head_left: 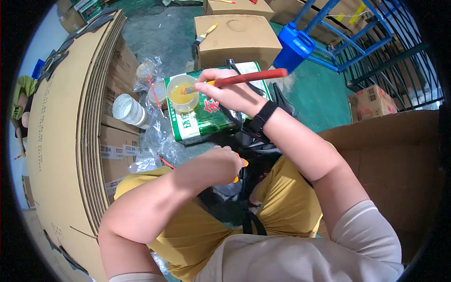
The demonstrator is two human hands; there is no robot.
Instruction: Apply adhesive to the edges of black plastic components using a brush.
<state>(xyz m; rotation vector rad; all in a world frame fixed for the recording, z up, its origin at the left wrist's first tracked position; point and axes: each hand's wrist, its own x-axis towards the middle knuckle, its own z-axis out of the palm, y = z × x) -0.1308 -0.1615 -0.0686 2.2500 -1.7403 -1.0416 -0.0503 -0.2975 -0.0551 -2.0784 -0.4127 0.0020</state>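
Note:
A red-handled brush (253,77) is held in my right hand (229,93), its fingers closed round the handle. Its tip dips into a clear plastic cup (182,107) of yellowish liquid. That cup stands on a green and white tin (206,123) in front of my knees. Over my lap, my left hand (225,164) is curled closed beside a dark item with orange edges (244,162). My own wrist hides most of what those fingers grip. Black straps (256,221) hang between my yellow-trousered legs.
Stacked flat cardboard (75,117) lines the left side. White cups (128,110) lie among clear plastic bags (162,136). Ahead, a carton (237,40) carries a yellow-handled brush (207,32), near a blue jerrycan (294,47). A large open carton (390,160) stands at right.

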